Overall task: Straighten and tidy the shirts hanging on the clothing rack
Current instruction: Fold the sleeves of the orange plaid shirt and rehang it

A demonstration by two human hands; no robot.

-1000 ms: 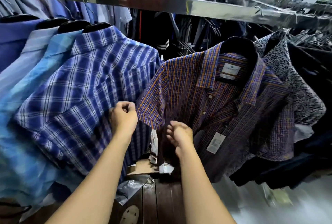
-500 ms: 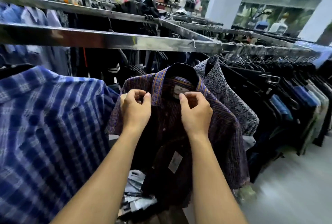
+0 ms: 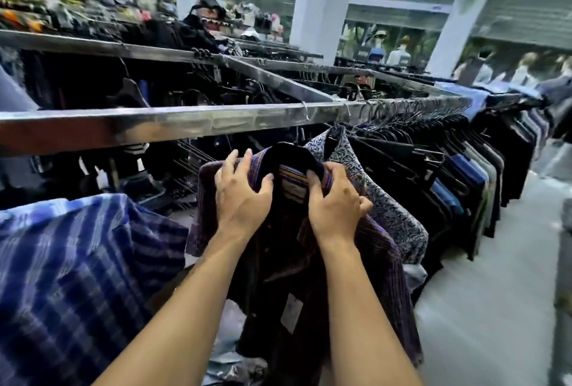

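Note:
A dark purple plaid shirt (image 3: 278, 265) hangs on a black hanger from the metal rack rail (image 3: 173, 125). My left hand (image 3: 241, 196) grips the left side of its collar, fingers over the hanger's shoulder. On the right side of the collar, my right hand (image 3: 335, 203) is closed on the cloth. A paper tag (image 3: 291, 313) hangs from the shirt front. A blue plaid shirt (image 3: 71, 277) hangs to the left and a grey patterned shirt (image 3: 393, 215) just to the right.
A long row of dark shirts on black hangers (image 3: 464, 175) runs along the rail to the right. More racks (image 3: 216, 57) stand behind. A grey floor aisle (image 3: 495, 308) lies on the right. People (image 3: 399, 51) stand far off by white pillars.
Both hands rose from the shirt's lower front to its collar and now grip further up by the hanger. The view has tilted up and to the right.

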